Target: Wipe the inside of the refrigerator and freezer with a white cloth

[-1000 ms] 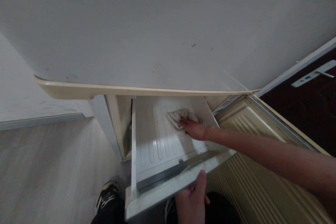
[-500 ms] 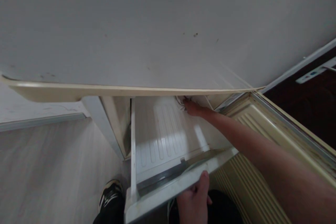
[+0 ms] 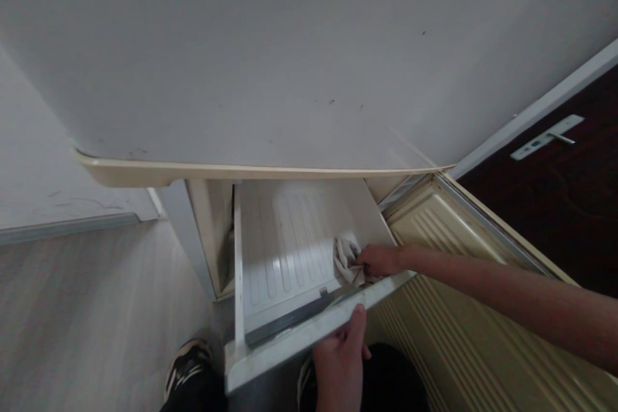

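The white refrigerator drawer (image 3: pixel 255 219) stands pulled out, its bottom moulded with long parallel ribs running front to back, and a pale, crumpled cloth (image 3: pixel 346 261) lies in its front right corner, just behind the front panel (image 3: pixel 290 344). The grey wood-grain floor (image 3: pixel 106 309) carries a black sneaker (image 3: pixel 190 360) with pale striping, left of the drawer; a second shoe (image 3: pixel 303 381) shows only partly below the panel.

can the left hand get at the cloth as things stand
Probably, if freed: the left hand grips the drawer front, and the cloth lies just behind that, but the right hand holds it.
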`<state>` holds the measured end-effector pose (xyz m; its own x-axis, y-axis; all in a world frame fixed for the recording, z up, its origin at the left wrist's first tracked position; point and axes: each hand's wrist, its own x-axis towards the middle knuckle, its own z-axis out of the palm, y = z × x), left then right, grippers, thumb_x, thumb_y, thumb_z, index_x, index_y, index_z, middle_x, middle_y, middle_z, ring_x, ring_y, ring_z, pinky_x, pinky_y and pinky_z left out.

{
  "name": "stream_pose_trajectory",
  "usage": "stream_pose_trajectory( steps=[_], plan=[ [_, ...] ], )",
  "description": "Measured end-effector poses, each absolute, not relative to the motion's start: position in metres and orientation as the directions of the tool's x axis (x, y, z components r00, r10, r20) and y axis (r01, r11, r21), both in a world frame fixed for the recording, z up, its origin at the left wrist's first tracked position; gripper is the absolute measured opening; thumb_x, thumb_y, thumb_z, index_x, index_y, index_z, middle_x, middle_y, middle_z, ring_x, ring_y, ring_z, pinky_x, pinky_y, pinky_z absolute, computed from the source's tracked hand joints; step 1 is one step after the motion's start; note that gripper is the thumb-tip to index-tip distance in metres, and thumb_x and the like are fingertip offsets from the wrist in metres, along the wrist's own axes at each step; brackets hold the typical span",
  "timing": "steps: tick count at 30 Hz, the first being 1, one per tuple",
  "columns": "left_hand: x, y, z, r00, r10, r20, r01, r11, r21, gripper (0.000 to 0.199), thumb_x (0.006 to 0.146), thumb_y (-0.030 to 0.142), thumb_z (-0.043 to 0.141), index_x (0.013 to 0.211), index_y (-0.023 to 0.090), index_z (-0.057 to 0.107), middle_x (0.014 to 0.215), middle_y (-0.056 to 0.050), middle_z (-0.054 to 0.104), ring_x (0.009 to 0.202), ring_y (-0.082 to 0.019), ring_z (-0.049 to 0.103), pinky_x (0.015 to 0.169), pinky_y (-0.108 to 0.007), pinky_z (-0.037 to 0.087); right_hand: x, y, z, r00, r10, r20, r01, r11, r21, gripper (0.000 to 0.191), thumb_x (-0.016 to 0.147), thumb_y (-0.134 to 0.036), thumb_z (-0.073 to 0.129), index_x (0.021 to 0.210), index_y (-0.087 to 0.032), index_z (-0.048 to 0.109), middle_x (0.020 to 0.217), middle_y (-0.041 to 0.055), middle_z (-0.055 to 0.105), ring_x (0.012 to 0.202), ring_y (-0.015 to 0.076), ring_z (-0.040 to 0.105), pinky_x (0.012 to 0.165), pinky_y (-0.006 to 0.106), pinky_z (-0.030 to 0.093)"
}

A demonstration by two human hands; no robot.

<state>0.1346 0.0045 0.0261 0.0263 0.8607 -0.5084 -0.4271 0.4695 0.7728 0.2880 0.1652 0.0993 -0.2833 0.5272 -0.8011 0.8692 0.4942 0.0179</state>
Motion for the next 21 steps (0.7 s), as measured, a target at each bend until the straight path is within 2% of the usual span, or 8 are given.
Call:
stream_pose_trajectory(
  steps=[2, 4, 6, 10, 11, 13, 16, 21],
  plan=[
    [0.136, 0.004, 0.027, 0.01, 0.855, -0.518, -0.463, 0.463, 0.756, 0.064, 0.068, 0.083, 0.07, 0.055, 0.021, 0.061, 0.043, 0.001, 0.044, 0.044, -0.014, 0.041, 0.048, -0.029, 0.04, 0.277, 0.169, 0.103, -0.247, 0.462, -0.852, 0.864, 0.504, 0.023, 0.03, 0.088, -0.013, 0.057, 0.108, -0.007, 0.08, 0.096, 0.0165, 0.077, 0.083, 0.0218, 0.068, 0.072, 0.029, 0.044],
    [0.136, 0.004, 0.03, 0.012, 0.852, -0.523, -0.485, 0.462, 0.742, 0.065, 0.066, 0.085, 0.07, 0.054, 0.021, 0.058, 0.043, 0.002, 0.042, 0.044, -0.014, 0.04, 0.046, -0.028, 0.038, 0.259, 0.172, 0.106, -0.251, 0.404, -0.879, 0.879, 0.475, -0.033, 0.029, 0.087, -0.015, 0.06, 0.106, -0.007, 0.08, 0.088, 0.0114, 0.075, 0.076, 0.0181, 0.062, 0.07, 0.027, 0.041],
    [0.135, 0.004, 0.034, 0.022, 0.853, -0.522, -0.483, 0.466, 0.741, 0.067, 0.066, 0.085, 0.069, 0.05, 0.022, 0.052, 0.044, 0.002, 0.04, 0.045, -0.014, 0.04, 0.047, -0.029, 0.039, 0.235, 0.172, 0.107, -0.311, 0.332, -0.89, 0.912, 0.367, -0.182, 0.025, 0.086, -0.016, 0.062, 0.101, -0.009, 0.08, 0.079, 0.0044, 0.07, 0.071, 0.0141, 0.056, 0.069, 0.025, 0.04],
    [0.129, 0.006, 0.044, 0.019, 0.853, -0.522, -0.459, 0.472, 0.753, 0.064, 0.07, 0.083, 0.068, 0.052, 0.023, 0.052, 0.046, 0.002, 0.042, 0.05, -0.016, 0.044, 0.053, -0.03, 0.042, 0.187, 0.159, 0.11, -0.531, 0.162, -0.832, 0.835, -0.065, -0.546, 0.028, 0.089, -0.01, 0.052, 0.107, -0.009, 0.074, 0.079, -0.001, 0.063, 0.073, 0.01, 0.055, 0.072, 0.021, 0.045],
    [0.127, 0.006, 0.046, 0.025, 0.852, -0.523, -0.457, 0.475, 0.752, 0.064, 0.07, 0.082, 0.069, 0.053, 0.023, 0.052, 0.046, 0.002, 0.043, 0.05, -0.016, 0.044, 0.053, -0.03, 0.042, 0.179, 0.155, 0.111, -0.589, 0.142, -0.795, 0.788, -0.119, -0.605, 0.03, 0.089, -0.009, 0.049, 0.109, -0.01, 0.072, 0.081, -0.0013, 0.063, 0.073, 0.0096, 0.055, 0.073, 0.02, 0.046],
    [0.124, 0.006, 0.05, 0.043, 0.847, -0.53, -0.458, 0.488, 0.743, 0.064, 0.069, 0.083, 0.069, 0.052, 0.024, 0.051, 0.046, 0.002, 0.042, 0.05, -0.016, 0.044, 0.051, -0.03, 0.041, 0.171, 0.151, 0.115, -0.652, 0.148, -0.744, 0.744, -0.064, -0.665, 0.03, 0.088, -0.008, 0.048, 0.106, -0.011, 0.071, 0.08, -0.0024, 0.06, 0.072, 0.0089, 0.054, 0.071, 0.019, 0.045],
    [0.123, 0.006, 0.055, 0.064, 0.833, -0.549, -0.473, 0.51, 0.719, 0.067, 0.066, 0.085, 0.07, 0.048, 0.024, 0.048, 0.045, 0.001, 0.04, 0.05, -0.016, 0.043, 0.049, -0.029, 0.042, 0.187, 0.153, 0.124, -0.589, 0.257, -0.766, 0.808, 0.19, -0.557, 0.025, 0.088, -0.012, 0.051, 0.1, -0.013, 0.073, 0.08, -0.0018, 0.062, 0.072, 0.0095, 0.053, 0.068, 0.02, 0.041],
    [0.128, 0.005, 0.053, 0.056, 0.822, -0.567, -0.508, 0.512, 0.693, 0.067, 0.063, 0.087, 0.07, 0.054, 0.021, 0.06, 0.047, 0.001, 0.041, 0.049, -0.015, 0.044, 0.048, -0.028, 0.042, 0.252, 0.162, 0.148, -0.226, 0.424, -0.877, 0.899, 0.438, -0.02, 0.031, 0.089, -0.019, 0.052, 0.097, -0.009, 0.08, 0.086, 0.0126, 0.074, 0.072, 0.0171, 0.06, 0.061, 0.027, 0.034]
  ],
)
